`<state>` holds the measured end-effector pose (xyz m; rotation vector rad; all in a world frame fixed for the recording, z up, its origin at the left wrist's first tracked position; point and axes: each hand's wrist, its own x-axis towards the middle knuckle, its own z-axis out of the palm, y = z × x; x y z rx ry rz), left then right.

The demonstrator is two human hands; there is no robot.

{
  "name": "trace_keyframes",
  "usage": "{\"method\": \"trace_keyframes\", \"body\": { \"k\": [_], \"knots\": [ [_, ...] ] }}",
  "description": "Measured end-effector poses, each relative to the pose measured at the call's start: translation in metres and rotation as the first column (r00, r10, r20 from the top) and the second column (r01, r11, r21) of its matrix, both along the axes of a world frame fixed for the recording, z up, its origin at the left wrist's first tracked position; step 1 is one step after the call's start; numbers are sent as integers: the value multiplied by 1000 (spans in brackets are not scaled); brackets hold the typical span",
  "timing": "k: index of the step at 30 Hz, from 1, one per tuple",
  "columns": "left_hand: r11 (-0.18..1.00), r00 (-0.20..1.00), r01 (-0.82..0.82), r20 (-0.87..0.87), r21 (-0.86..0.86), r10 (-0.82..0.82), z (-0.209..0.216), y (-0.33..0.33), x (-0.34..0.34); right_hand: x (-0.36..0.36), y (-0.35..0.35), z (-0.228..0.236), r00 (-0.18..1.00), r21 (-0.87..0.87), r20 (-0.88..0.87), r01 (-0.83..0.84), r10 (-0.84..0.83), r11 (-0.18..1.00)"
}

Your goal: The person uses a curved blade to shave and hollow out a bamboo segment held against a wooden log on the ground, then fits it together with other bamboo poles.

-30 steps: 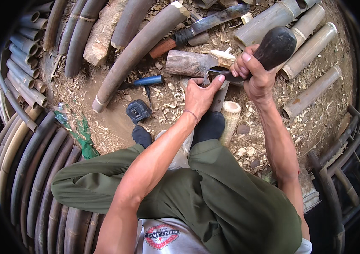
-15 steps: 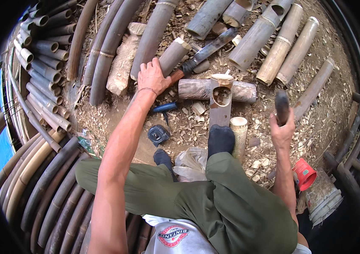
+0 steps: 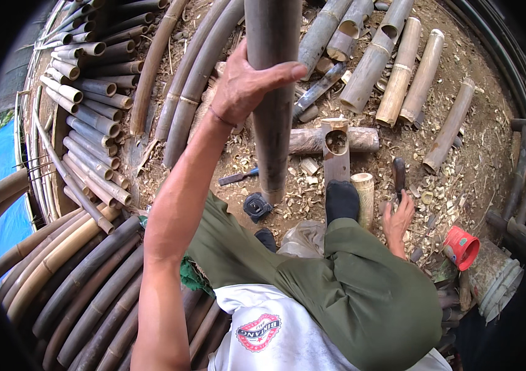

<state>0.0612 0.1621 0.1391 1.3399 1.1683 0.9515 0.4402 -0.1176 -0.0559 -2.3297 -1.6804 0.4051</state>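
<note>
A long, grey-brown bamboo pole (image 3: 272, 123) stands steeply on the left of the notched tube (image 3: 336, 157); its upper end runs out of view, and I cannot tell whether its lower end touches the ground. The left grip (image 3: 246, 83) is clasped around it, thumb laid across the near side and the fingers hidden behind, probably to bear the weight and steady the length. The right grip (image 3: 398, 224) is empty, fingers spread, to the right of the notched tube and close by the end of a dark tool (image 3: 399, 175); contact there cannot be made out.

A foot in a dark sock (image 3: 342, 201) presses on the near end of the notched tube, seemingly to pin it, while a log (image 3: 365, 140) lies crosswise at its far end, likely as a prop. Just to the tube's right is a short pale bamboo piece (image 3: 363, 204); to its left lie a tape measure (image 3: 257, 208) and a blue-handled tool (image 3: 237, 177). Cut bamboo lengths (image 3: 399, 77) lie beyond it, and bamboo stacks (image 3: 93, 154) are far to its left.

As for markings, the white shirt (image 3: 318, 321), on the near side of the notched tube, bears a red badge (image 3: 258, 332) with lettering. The red container (image 3: 462, 247), to the tube's right and nearer the person, also carries printing, too small to read.
</note>
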Motion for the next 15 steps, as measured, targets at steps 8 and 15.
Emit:
{"method": "trace_keyframes", "body": {
  "k": [8,15],
  "knots": [
    [991,989,135,57,-16,-134,-24,-51,28,-19,-97,-29,972,-206,-208,65,-108,976],
    [954,990,141,-16,263,-141,99,-43,64,0,-102,-7,937,-217,-251,192,-245,957]
  ]
}}
